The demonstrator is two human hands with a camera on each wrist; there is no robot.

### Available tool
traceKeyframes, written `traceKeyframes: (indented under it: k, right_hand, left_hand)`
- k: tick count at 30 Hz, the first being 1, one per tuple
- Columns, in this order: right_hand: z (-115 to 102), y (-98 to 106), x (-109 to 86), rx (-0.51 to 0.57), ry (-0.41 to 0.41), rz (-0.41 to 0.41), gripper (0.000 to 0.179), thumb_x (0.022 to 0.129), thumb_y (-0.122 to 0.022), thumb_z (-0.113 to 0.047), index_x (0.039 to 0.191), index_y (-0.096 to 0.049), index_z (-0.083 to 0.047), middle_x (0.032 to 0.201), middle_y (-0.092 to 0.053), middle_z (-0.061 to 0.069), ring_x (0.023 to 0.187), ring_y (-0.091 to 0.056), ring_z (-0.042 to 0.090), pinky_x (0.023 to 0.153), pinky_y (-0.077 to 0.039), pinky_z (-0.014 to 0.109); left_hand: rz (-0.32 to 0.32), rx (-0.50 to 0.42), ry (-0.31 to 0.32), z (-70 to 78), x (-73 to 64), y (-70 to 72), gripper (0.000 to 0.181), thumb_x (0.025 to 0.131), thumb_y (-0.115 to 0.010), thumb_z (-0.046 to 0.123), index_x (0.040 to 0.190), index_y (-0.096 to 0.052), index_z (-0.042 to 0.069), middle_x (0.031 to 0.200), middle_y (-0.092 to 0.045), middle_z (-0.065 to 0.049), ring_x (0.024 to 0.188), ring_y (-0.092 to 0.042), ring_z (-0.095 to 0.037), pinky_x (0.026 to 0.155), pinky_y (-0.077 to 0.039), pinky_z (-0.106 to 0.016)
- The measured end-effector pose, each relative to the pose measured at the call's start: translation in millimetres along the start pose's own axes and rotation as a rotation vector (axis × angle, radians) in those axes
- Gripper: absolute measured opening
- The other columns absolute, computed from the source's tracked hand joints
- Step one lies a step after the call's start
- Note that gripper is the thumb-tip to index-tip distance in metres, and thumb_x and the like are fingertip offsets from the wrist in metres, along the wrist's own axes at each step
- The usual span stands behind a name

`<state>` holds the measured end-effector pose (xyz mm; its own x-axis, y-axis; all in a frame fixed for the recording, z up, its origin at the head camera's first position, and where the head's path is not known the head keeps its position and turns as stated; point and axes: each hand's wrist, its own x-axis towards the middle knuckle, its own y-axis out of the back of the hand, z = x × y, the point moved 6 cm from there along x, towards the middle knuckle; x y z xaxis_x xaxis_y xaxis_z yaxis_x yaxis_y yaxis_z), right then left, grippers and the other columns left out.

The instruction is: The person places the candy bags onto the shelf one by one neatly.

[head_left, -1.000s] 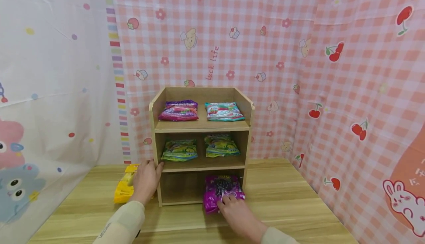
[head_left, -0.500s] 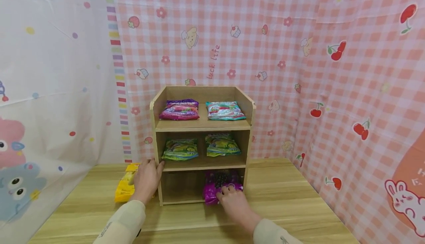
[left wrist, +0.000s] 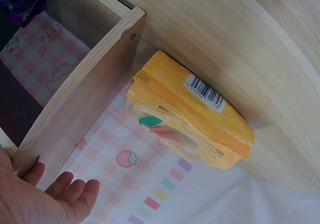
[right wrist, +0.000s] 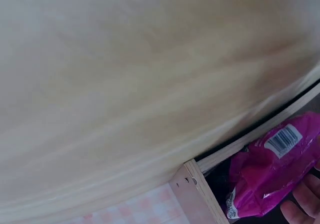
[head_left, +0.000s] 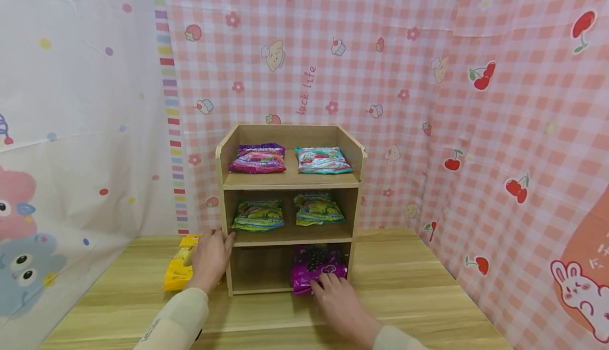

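Note:
A purple bag (head_left: pixel 303 280) with dark grapes printed on it lies at the right of the lowest level of a small wooden shelf (head_left: pixel 290 182). Against the bag's front rest the fingers of my right hand (head_left: pixel 341 305). The right wrist view shows its barcode side, with my fingertips (right wrist: pixel 292 211) at the frame's edge. My left hand (head_left: pixel 209 263) holds the shelf's left side panel (left wrist: pixel 82 93) at its front edge, thumb and fingers on either side. Just left of that hand a yellow bag (head_left: pixel 177 276) with a fruit picture stands on the table, partly hidden.
On the top level lie a pink-purple bag (head_left: pixel 258 159) and a turquoise-white bag (head_left: pixel 323 160). Two green-yellow bags, a left one (head_left: pixel 258 217) and a right one (head_left: pixel 319 211), fill the middle level. Patterned cloth (head_left: pixel 295 48) hangs behind the wooden table (head_left: pixel 395 276).
The purple bag has slid inward from the shelf's front edge, pushed by my right hand. That hand has since shifted slightly down on it. My left hand stays put.

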<state>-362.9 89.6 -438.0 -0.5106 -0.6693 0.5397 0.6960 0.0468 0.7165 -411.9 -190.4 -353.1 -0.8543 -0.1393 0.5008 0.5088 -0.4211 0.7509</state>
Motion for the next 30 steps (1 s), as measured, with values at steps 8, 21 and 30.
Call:
traceKeyframes:
  k: [8, 21, 30]
  right_hand:
    - [-4.5, 3.6, -9.8, 0.002, 0.012, 0.073, 0.034, 0.077, -0.073, -0.022, 0.109, -0.072, -0.012, 0.09, -0.057, 0.003, 0.076, -0.053, 0.018, 0.061, -0.05, 0.031]
    - [-8.7, -2.0, -10.0, 0.008, 0.026, 0.014, 0.036, 0.083, -0.075, -0.028, 0.114, -0.07, -0.009, 0.092, -0.055, 0.004, 0.077, -0.053, 0.017, 0.06, -0.052, 0.026]
    - [-8.9, -6.9, -5.3, -0.011, 0.006, -0.106, 0.053, 0.087, -0.074, -0.037, 0.127, -0.064, -0.006, 0.1, -0.057, 0.008, 0.086, -0.057, 0.02, 0.07, -0.057, 0.033]
  left_hand:
    - [0.01, 0.006, -0.006, 0.8, -0.3, 0.9, 0.037, 0.102, -0.056, 0.031, 0.089, -0.061, -0.003, 0.102, -0.058, -0.023, 0.085, -0.058, -0.041, 0.07, -0.049, -0.057]
    - [0.004, 0.007, -0.002, 0.1, -0.6, 0.8, 0.037, 0.102, -0.055, 0.031, 0.088, -0.061, -0.002, 0.103, -0.058, -0.023, 0.087, -0.058, -0.041, 0.07, -0.05, -0.057]
    - [0.003, -0.004, 0.0, -0.4, -0.9, 0.3, 0.037, 0.102, -0.054, 0.031, 0.086, -0.061, -0.001, 0.104, -0.058, -0.024, 0.088, -0.058, -0.041, 0.07, -0.049, -0.058]
